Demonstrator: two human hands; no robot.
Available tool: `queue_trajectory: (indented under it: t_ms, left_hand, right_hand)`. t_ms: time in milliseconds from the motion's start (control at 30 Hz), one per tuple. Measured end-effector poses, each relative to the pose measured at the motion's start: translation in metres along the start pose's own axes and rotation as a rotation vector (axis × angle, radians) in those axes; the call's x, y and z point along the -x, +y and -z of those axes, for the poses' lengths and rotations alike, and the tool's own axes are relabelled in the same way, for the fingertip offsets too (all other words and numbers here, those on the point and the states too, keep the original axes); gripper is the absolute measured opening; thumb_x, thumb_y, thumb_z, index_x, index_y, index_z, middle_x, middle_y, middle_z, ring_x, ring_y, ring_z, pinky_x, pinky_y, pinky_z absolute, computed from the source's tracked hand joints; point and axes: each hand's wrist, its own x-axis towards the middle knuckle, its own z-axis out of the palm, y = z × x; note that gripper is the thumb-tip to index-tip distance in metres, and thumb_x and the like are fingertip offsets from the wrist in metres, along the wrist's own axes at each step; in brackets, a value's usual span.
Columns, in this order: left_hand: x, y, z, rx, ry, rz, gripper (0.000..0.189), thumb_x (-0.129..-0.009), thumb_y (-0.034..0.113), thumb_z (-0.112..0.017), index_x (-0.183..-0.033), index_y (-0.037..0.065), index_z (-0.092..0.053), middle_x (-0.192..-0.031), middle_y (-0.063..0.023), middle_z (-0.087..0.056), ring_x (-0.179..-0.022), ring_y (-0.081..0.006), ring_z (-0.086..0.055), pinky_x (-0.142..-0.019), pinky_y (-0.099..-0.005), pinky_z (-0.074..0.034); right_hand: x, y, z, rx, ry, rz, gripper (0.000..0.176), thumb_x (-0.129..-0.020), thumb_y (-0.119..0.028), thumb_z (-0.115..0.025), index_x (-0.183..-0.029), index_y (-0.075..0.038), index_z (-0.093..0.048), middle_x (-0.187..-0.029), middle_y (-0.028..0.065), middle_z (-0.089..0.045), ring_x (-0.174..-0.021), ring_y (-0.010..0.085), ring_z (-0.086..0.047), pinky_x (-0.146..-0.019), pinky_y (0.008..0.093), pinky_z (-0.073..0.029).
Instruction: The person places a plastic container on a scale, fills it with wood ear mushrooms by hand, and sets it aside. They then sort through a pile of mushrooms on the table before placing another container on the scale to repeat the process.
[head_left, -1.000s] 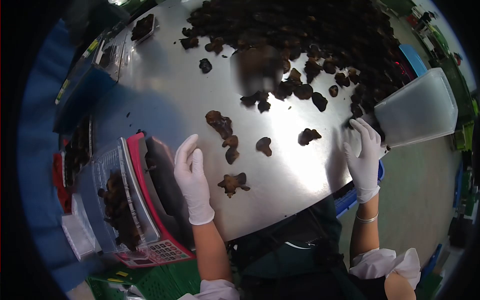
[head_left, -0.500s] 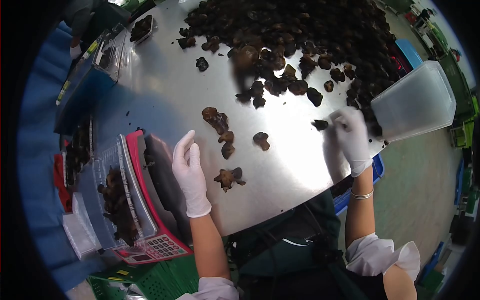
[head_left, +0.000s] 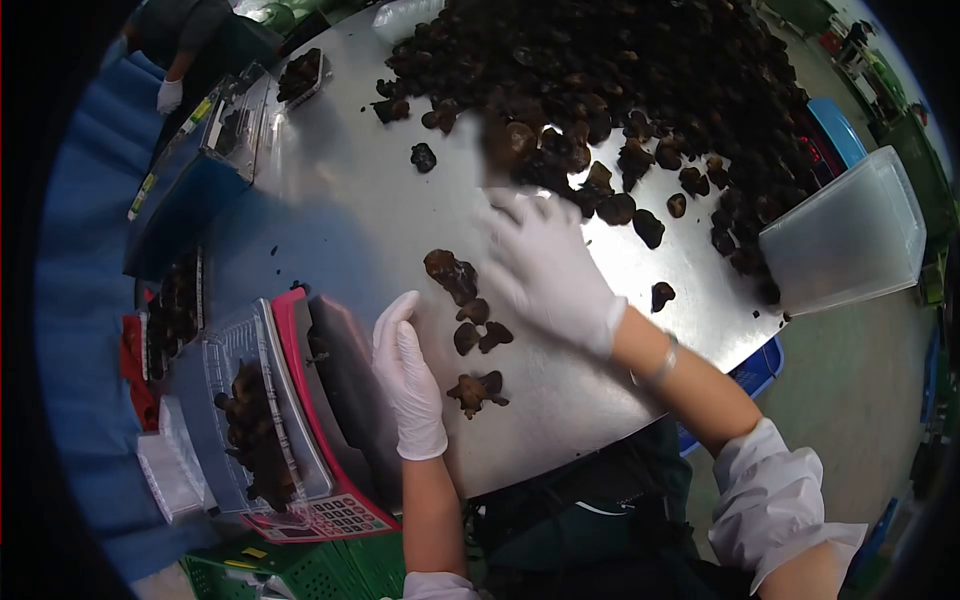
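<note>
My right hand (head_left: 548, 262), in a white glove, reaches over the middle of the metal table (head_left: 340, 190), its fingers spread and slightly blurred, with nothing visible in them. Just beyond its fingertips is the edge of a large heap of dark fungus pieces (head_left: 620, 80). My left hand (head_left: 408, 380), also gloved, hovers beside the pink scale with its fingers apart and holds nothing. Several brown pieces (head_left: 451, 277) lie in a short column between the hands. A star-shaped piece (head_left: 477, 393) rests close to my left hand.
A clear tray of dark pieces (head_left: 255, 435) sits on the pink scale (head_left: 345, 518) at the left. A translucent bin (head_left: 850, 240) stands at the table's right edge. Green crates (head_left: 290, 570) are below. At the upper left are a small filled tray (head_left: 301, 78) and another person's gloved hand (head_left: 170, 96).
My right hand has swept left from the right side of the table to its middle. A small piece now lies beside the column of brown pieces. The whole view has shifted slightly.
</note>
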Motion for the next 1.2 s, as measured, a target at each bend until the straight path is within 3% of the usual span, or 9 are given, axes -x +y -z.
queue_trajectory:
  t_ms: [267,367,500,533,633,767,933,1067,1200]
  left_hand:
    - [-0.002,0.0,0.0,-0.036,0.078,-0.006,0.045,-0.11,0.03,-0.036,-0.131,-0.001,-0.06,-0.133,-0.0153,-0.059,-0.125,-0.026,-0.055,-0.104,-0.0377,-0.042]
    - [-0.003,-0.002,0.002,-0.022,0.114,0.003,0.045,-0.11,0.029,-0.034,-0.13,0.0,-0.061,-0.136,-0.0164,-0.057,-0.13,-0.0271,-0.051,-0.107,-0.0381,-0.04]
    - [-0.002,-0.005,0.004,-0.046,0.133,0.0,0.044,-0.109,0.028,-0.036,-0.129,0.001,-0.063,-0.135,-0.0169,-0.057,-0.131,-0.0288,-0.051,-0.112,-0.0402,-0.036]
    - [-0.002,-0.004,0.004,-0.053,0.118,-0.006,0.044,-0.109,0.028,-0.036,-0.128,0.0,-0.064,-0.135,-0.017,-0.057,-0.131,-0.0287,-0.051,-0.113,-0.0401,-0.036]
    - [-0.003,-0.002,0.004,-0.049,0.108,-0.009,0.044,-0.109,0.029,-0.037,-0.127,0.0,-0.064,-0.135,-0.017,-0.058,-0.131,-0.0285,-0.051,-0.113,-0.04,-0.035]
    - [-0.003,0.003,0.006,-0.043,0.11,-0.007,0.042,-0.109,0.029,-0.039,-0.125,0.0,-0.066,-0.134,-0.0167,-0.058,-0.13,-0.0282,-0.051,-0.113,-0.0397,-0.035]
    - [-0.002,0.003,0.005,-0.021,0.095,-0.003,0.039,-0.108,0.026,-0.041,-0.124,0.001,-0.066,-0.133,-0.0164,-0.059,-0.129,-0.0278,-0.051,-0.113,-0.0396,-0.035]
    - [-0.002,0.0,0.005,-0.11,0.06,-0.054,0.042,-0.11,0.029,-0.037,-0.127,0.002,-0.065,-0.136,-0.012,-0.057,-0.128,-0.0218,-0.052,-0.103,-0.0364,-0.043]
    - [0.001,-0.005,0.006,-0.086,0.073,-0.021,0.041,-0.11,0.028,-0.038,-0.126,0.002,-0.066,-0.136,-0.0116,-0.058,-0.126,-0.0212,-0.053,-0.102,-0.036,-0.043]
  right_hand:
    - [0.022,-0.031,-0.042,-0.07,-0.254,0.268,0.057,-0.099,-0.044,-0.052,-0.145,-0.011,-0.048,-0.153,0.0202,-0.041,-0.14,0.0422,-0.039,-0.113,0.0656,-0.024]
    - [-0.008,-0.019,-0.021,-0.361,-0.111,0.166,0.034,-0.093,-0.032,-0.058,-0.121,-0.014,-0.066,-0.131,0.0121,-0.057,-0.124,0.0364,-0.05,-0.112,0.0609,-0.027]
    - [-0.051,0.087,-0.027,0.54,0.41,-0.108,0.045,-0.094,-0.035,-0.058,-0.129,-0.007,-0.056,-0.135,0.021,-0.051,-0.13,0.044,-0.043,-0.107,0.0677,-0.028]
    - [-0.047,0.093,-0.017,0.525,0.145,-0.198,0.048,-0.095,-0.033,-0.056,-0.136,-0.007,-0.052,-0.142,0.0257,-0.046,-0.139,0.047,-0.035,-0.111,0.0681,-0.024]
    - [-0.018,0.073,0.0,0.094,-0.197,-0.011,0.046,-0.094,-0.013,-0.053,-0.14,-0.011,-0.053,-0.148,0.0206,-0.046,-0.135,0.0419,-0.045,-0.117,0.0594,-0.025]
    - [0.012,0.036,0.034,-0.541,0.059,-0.196,0.042,-0.088,0.006,-0.047,-0.124,-0.008,-0.066,-0.139,0.0181,-0.058,-0.116,0.0319,-0.058,-0.107,0.0467,-0.039]
    - [0.04,0.044,0.017,-0.105,0.155,-0.032,0.022,-0.084,-0.008,-0.067,-0.105,-0.013,-0.071,-0.099,0.0019,-0.068,-0.098,0.025,-0.058,-0.094,0.0401,-0.039]
    - [0.046,0.022,0.007,0.125,0.013,-0.097,0.024,-0.076,-0.022,-0.078,-0.099,-0.015,-0.071,-0.128,0.0065,-0.06,-0.126,0.0334,-0.047,-0.11,0.0498,-0.028]
    - [0.041,0.021,-0.004,0.19,0.053,0.052,0.017,-0.079,-0.021,-0.077,-0.089,-0.012,-0.066,-0.117,0.0066,-0.065,-0.118,0.0305,-0.055,-0.11,0.0496,-0.029]
